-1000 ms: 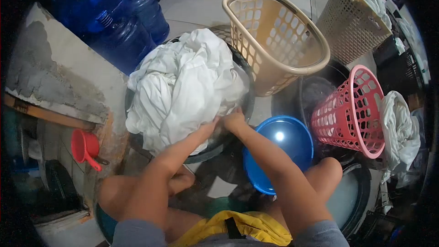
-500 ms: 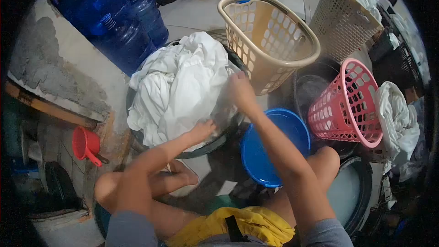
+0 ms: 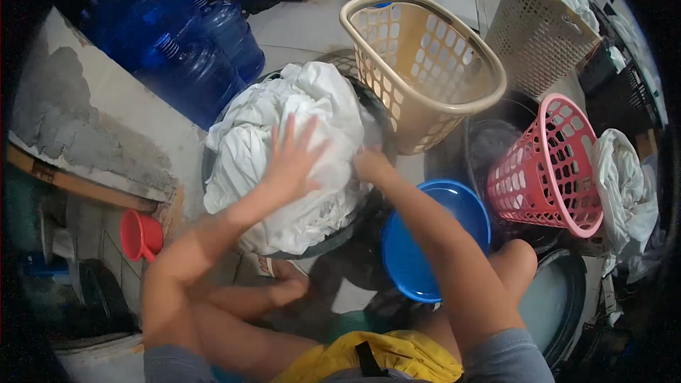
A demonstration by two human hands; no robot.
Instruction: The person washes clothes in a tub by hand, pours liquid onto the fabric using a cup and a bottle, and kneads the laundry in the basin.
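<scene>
A big heap of white cloth (image 3: 245, 149) fills a dark round tub (image 3: 301, 250) in front of me. My left hand (image 3: 292, 159) lies on top of the heap with its fingers spread, slightly blurred. At the right side of the tub, my right hand (image 3: 372, 164) is closed at the edge of the cloth; its fingertips are hidden, and what they hold cannot be made out. Close below my right forearm stands a blue basin (image 3: 406, 259).
A beige basket (image 3: 418, 96) stands behind the tub, a pink basket (image 3: 528, 177) to the right. Blue water bottles (image 3: 230, 39) are at the back left. A red dipper (image 3: 140, 234) is at the left, a tub of cloudy liquid (image 3: 546, 298) at the lower right.
My left hand has moved from the tub's near edge up onto the cloth and spread its fingers. My right hand rose, then came back down at the tub's right side. The heap looks lower.
</scene>
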